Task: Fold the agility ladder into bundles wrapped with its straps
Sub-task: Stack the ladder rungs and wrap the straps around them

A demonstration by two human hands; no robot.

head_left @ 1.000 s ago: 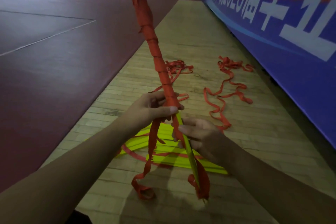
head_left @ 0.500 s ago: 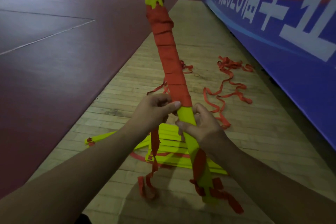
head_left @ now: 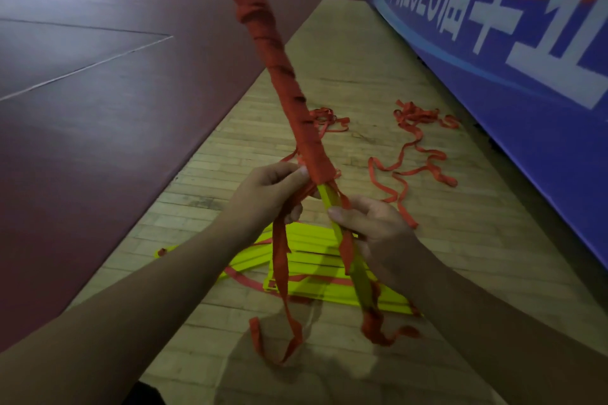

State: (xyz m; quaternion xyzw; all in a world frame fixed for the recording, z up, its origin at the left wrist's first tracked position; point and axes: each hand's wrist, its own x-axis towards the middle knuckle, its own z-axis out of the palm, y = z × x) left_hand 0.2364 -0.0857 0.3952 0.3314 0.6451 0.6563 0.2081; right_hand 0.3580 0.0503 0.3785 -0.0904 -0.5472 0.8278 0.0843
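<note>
I hold a long bundle of yellow ladder rungs (head_left: 329, 204) tilted up and away from me, its upper part wound in red strap (head_left: 283, 76). My left hand (head_left: 266, 194) pinches the strap at the lower end of the winding. From that hand a loose red strap tail (head_left: 283, 276) hangs down and curls near the floor. My right hand (head_left: 371, 227) grips the bare yellow part just below. Red strap is bunched at the bundle's bottom end (head_left: 375, 329).
A pile of flat yellow rungs (head_left: 309, 260) with red strap lies on the wooden floor under my hands. More loose red strap (head_left: 411, 171) trails toward a blue banner wall (head_left: 513, 82) on the right. Dark red court flooring (head_left: 98, 92) spreads to the left.
The bundle has turned about its length from edge-on to flat to edge-on. The red winding has grown down toward my hands. The hanging strap tail has swung.
</note>
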